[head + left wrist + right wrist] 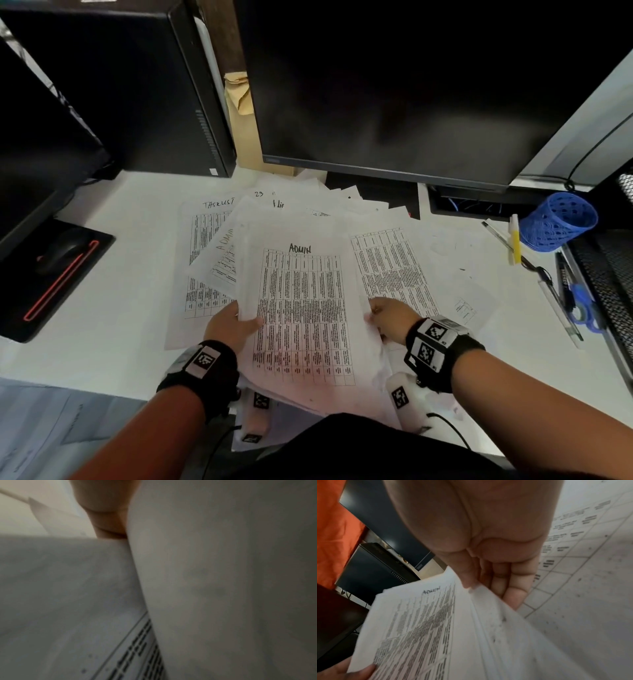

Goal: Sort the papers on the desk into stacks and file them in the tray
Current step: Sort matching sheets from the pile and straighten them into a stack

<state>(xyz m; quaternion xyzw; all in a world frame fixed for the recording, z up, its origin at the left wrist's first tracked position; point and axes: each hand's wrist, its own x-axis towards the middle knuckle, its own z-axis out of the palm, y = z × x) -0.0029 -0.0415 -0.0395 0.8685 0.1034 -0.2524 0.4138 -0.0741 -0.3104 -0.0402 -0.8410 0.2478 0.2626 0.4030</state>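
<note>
Pinching the ADMIN stack (301,308) at opposite edges, left hand (229,325) and right hand (394,318) hold it raised.

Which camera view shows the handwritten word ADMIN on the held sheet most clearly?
The head view: ADMIN faces the camera, sharp. The right wrist view shows it slanted and blurred. The left wrist view shows only blurred paper.

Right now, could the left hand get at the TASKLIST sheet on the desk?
Probably not yet: the left hand grips the ADMIN stack. The TASKLIST sheet lies near it, partly under another sheet.
</note>
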